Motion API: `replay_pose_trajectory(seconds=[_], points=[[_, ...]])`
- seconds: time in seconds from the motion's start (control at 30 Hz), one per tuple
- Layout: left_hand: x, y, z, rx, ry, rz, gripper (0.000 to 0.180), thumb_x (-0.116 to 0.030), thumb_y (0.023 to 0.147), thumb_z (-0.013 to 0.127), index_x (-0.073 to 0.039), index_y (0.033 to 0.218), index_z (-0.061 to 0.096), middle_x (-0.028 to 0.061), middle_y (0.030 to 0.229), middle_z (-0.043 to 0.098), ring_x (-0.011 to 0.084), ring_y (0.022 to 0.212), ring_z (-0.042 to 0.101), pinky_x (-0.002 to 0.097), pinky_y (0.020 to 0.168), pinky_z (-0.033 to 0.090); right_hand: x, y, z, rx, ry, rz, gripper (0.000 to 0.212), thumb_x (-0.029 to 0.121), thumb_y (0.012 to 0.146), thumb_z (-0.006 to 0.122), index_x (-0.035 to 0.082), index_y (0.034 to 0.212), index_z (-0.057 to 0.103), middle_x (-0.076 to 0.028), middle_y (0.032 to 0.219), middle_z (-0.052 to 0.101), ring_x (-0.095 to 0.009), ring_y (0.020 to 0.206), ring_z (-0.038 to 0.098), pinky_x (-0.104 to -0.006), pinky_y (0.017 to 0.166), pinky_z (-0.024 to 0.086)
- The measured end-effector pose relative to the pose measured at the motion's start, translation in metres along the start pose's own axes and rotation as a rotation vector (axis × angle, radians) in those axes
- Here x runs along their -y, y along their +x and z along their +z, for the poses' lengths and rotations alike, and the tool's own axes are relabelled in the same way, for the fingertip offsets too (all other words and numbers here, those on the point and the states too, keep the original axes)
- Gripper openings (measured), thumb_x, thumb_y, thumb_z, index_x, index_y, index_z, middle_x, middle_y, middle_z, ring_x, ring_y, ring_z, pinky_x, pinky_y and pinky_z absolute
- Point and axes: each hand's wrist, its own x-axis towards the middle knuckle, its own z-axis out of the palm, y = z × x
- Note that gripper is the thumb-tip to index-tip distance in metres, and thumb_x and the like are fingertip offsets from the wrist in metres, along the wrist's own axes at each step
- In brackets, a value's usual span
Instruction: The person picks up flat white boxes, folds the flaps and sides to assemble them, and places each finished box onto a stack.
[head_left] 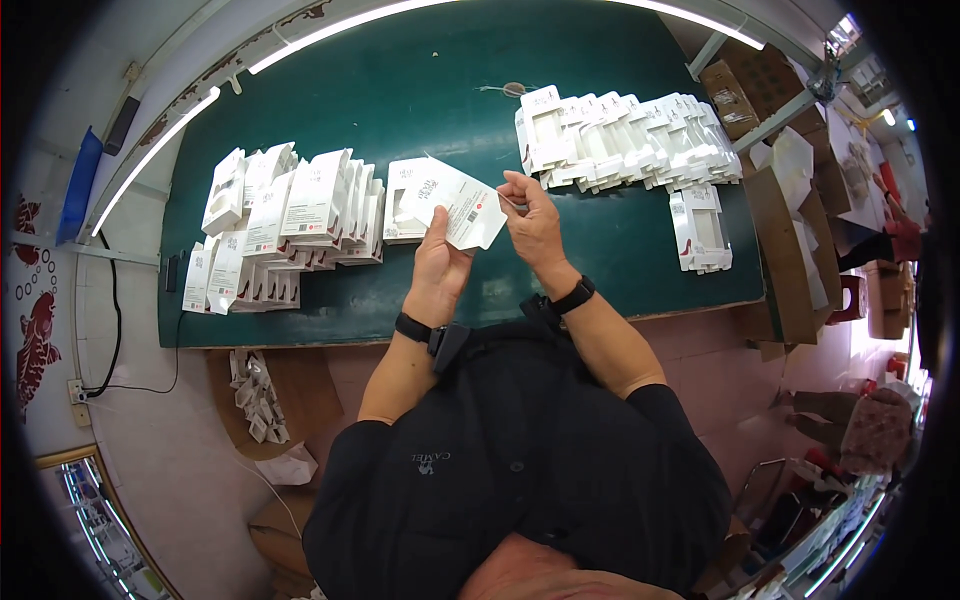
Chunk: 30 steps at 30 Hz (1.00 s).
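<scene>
My left hand (440, 268) grips a white cardboard carton (462, 208) by its lower edge, thumb on the printed face. The carton is tilted above the green table. At its right end, my right hand (535, 228) has its fingers bent and pinched at the edge flap. Just behind and left of it, another white carton (401, 215) with a cut-out window lies on the table. Further left stand several piled white cartons (318, 195). A long overlapping row of windowed cartons (625, 140) lies at the far right, with a few more cartons (703, 232) nearer me.
The green table (440, 105) spans the space ahead, with a small round object (514, 89) on it. Open cardboard boxes (800, 230) stand off its right edge. Below the left edge sits a box (262, 395) of white scraps. Other people are at the far right.
</scene>
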Motion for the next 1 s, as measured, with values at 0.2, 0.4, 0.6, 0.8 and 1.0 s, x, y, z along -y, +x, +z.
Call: replay_pose_trajectory(seconds=[0.2,0.4,0.6,0.8,1.0], points=[[0.007,0.011,-0.006,0.012,0.024,0.030,0.044,-0.032,0.106,0.053,-0.007,0.142,0.046,0.0099,0.133,0.062,0.0270,0.119,0.064,0.0436,0.098,0.055,-0.023,-0.003,0.007,0.192,0.298,0.138,0.057,-0.002,0.089,0.071,0.001,0.140,0.048,-0.009,0.129,0.062,-0.018,0.118,0.061,-0.0305,0.096,0.053],[0.003,0.011,-0.010,0.073,0.020,0.070,0.046,-0.034,0.105,0.055,-0.004,0.140,0.049,0.0099,0.130,0.064,0.0259,0.117,0.064,0.0414,0.100,0.054,-0.010,-0.012,0.013,0.320,0.512,0.231,0.079,0.002,0.079,0.082,0.002,0.146,0.041,-0.013,0.138,0.057,-0.021,0.124,0.058,-0.0317,0.104,0.048],[0.003,0.013,-0.009,0.099,0.057,0.075,0.049,-0.036,0.104,0.056,-0.004,0.141,0.048,0.0102,0.132,0.063,0.0254,0.118,0.064,0.0422,0.102,0.052,-0.010,-0.023,0.020,0.281,0.407,0.170,0.073,0.008,0.079,0.082,0.002,0.142,0.046,-0.012,0.128,0.064,-0.021,0.112,0.065,-0.0327,0.097,0.052],[0.006,0.011,-0.003,0.092,0.108,0.125,0.050,-0.037,0.104,0.056,-0.005,0.141,0.048,0.0102,0.133,0.062,0.0251,0.119,0.063,0.0419,0.102,0.053,0.001,-0.020,0.012,0.183,0.200,0.162,0.053,0.012,0.086,0.076,0.000,0.133,0.055,-0.013,0.117,0.070,-0.021,0.100,0.069,-0.0325,0.091,0.055],[0.007,0.013,-0.010,0.055,0.113,0.097,0.050,-0.035,0.103,0.059,-0.005,0.140,0.049,0.0108,0.132,0.062,0.0259,0.118,0.063,0.0418,0.101,0.053,-0.010,-0.019,0.005,0.320,0.116,0.097,0.030,0.007,0.092,0.070,-0.001,0.120,0.065,-0.010,0.114,0.072,-0.015,0.103,0.067,-0.0307,0.092,0.053]])
